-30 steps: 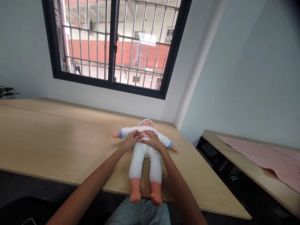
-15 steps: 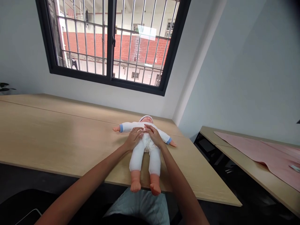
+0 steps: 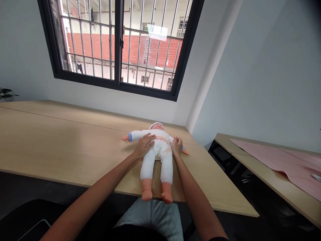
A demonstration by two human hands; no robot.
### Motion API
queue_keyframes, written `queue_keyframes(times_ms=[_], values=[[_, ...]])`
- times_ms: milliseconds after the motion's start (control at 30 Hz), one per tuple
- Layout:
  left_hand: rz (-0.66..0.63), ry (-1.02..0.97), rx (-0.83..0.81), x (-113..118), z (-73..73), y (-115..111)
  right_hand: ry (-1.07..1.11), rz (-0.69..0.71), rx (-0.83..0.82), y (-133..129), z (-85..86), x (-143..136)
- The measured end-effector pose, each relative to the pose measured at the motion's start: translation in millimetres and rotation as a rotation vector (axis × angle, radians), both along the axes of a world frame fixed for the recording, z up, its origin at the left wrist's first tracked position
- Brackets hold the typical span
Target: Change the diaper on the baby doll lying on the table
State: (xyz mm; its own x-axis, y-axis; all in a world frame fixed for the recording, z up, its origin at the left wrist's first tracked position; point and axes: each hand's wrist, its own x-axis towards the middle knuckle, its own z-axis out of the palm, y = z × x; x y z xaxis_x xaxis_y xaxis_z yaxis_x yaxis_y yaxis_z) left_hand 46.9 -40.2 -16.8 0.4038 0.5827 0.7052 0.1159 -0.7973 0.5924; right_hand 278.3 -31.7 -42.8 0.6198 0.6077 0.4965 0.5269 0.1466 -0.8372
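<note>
A baby doll (image 3: 160, 149) in a white suit and cap lies on its back, its arms spread and its feet toward me at the table edge. Coloured print shows across its belly. My left hand (image 3: 145, 144) rests flat on the doll's side by the waist, fingers stretched out. At the doll's other side, over the inner part of its arm, my right hand (image 3: 177, 145) is closed with bent fingers. Whatever lies inside those fingers is hidden.
The doll lies on a light wooden table (image 3: 75, 147) below a barred window (image 3: 117, 43). To the right, across a dark gap, a second table (image 3: 260, 170) carries a pink cloth (image 3: 276, 157). Plant leaves (image 3: 7, 93) show at the far left.
My right hand has moved off the doll's belly to the right, and its fingers have curled in. The belly print now shows. My left hand stays almost in place.
</note>
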Motion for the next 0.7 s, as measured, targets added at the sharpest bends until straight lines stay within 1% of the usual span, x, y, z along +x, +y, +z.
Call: queue_keyframes(times_ms=[100, 167, 233, 333, 400, 467, 533, 567, 600, 633, 667, 700], values=[[-0.015, -0.052, -0.074, 4, 2.0, 1, -0.119, -0.049, -0.018, -1, -8.0, 5], [0.002, -0.117, -0.124, 6, 0.8, 2, -0.203, -0.083, -0.032, -3, -10.5, 8], [0.055, -0.191, -0.165, 6, -2.6, 4, -0.272, -0.112, -0.055, -5, -12.6, 11], [0.187, -0.276, -0.201, 2, -6.5, 8, -0.342, -0.124, -0.085, -6, -16.9, 16], [0.274, -0.307, -0.201, -1, -2.2, 8, -0.37, -0.12, -0.096, -6, -20.5, 18], [0.334, -0.325, -0.17, -3, 10.4, 1, -0.378, -0.126, -0.093, -5, -24.2, 20], [0.359, -0.336, -0.114, -2, 27.0, -19, -0.367, -0.143, -0.078, -3, -27.6, 21], [0.367, -0.345, -0.084, -2, 33.7, -36, -0.357, -0.153, -0.068, -3, -29.1, 21], [0.369, -0.355, -0.056, -3, 37.1, -56, -0.348, -0.161, -0.058, -3, -30.4, 21], [0.362, -0.365, -0.029, -7, 36.2, -80, -0.341, -0.166, -0.049, -3, -31.4, 21], [0.303, -0.338, -0.052, -12, 30.5, -106, -0.337, -0.17, -0.041, -3, -32.3, 21], [0.249, -0.295, -0.116, -20, 20.2, -133, -0.335, -0.172, -0.034, -3, -32.8, 22]])
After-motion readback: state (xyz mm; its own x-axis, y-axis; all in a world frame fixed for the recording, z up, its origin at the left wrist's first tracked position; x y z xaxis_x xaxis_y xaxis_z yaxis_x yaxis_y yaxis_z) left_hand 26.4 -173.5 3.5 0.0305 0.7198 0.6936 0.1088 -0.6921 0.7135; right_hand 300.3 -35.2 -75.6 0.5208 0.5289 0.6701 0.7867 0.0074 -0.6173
